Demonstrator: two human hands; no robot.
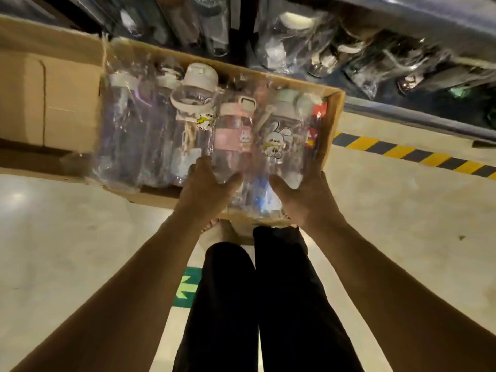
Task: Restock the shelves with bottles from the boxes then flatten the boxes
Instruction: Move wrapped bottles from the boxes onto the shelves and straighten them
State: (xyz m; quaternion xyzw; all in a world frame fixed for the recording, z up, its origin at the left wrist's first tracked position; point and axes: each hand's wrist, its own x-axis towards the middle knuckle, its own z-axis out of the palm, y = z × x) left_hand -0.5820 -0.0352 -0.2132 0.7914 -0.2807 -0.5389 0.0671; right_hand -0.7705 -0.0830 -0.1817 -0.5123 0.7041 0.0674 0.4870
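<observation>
An open brown cardboard box sits on the pale concrete floor right against the low blue metal shelf, so each bottle needs only a short lift. Inside, clear plastic bottles in glossy film wrappers lie on their sides, caps toward the shelf and bases toward the person, which leaves the bases easy to reach.

The person stands over the box and reaches down with both arms. The left hand is at the base of the clear bottle with a pink cap and pink band, its thumb curled against that base. The right hand takes the base of the neighbouring clear bottle with a white rabbit sticker and pale green cap, thumb on one side and fingers along the box wall. Both grips look narrow and closed on their bottles, though the wrappers and the bottles hide most of the fingers.

Taking two at once probably saves trips. The film looks slippery, so a firm hold low on each bottle seems wise.

The shelf already holds wrapped bottles. A second brown cardboard box lies at the left, and yellow-and-black hazard tape runs along the floor.
</observation>
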